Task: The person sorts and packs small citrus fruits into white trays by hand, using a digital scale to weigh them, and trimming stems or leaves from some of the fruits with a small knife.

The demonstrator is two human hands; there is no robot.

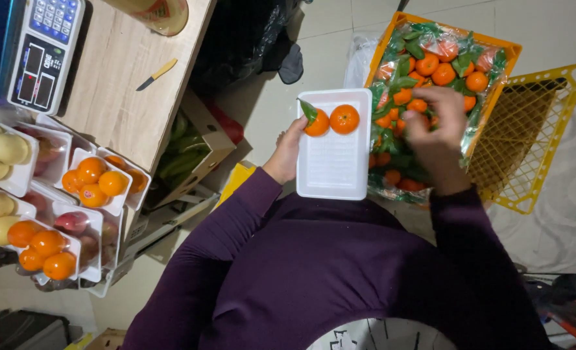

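Two tangerines (332,120) on one white tray (334,165); one orange crate (489,48); one knife (156,74); one scale (43,52)

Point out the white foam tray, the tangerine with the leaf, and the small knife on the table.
white foam tray (333,165): head view, bare middle of its floor.
tangerine with the leaf (318,123): head view, orange skin at its centre.
small knife (157,74): head view, where blade meets yellow handle.

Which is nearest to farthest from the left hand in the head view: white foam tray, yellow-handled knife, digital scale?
From the left hand:
1. White foam tray, held at its left edge.
2. Yellow-handled knife, on the wooden table, up-left.
3. Digital scale, far left corner.
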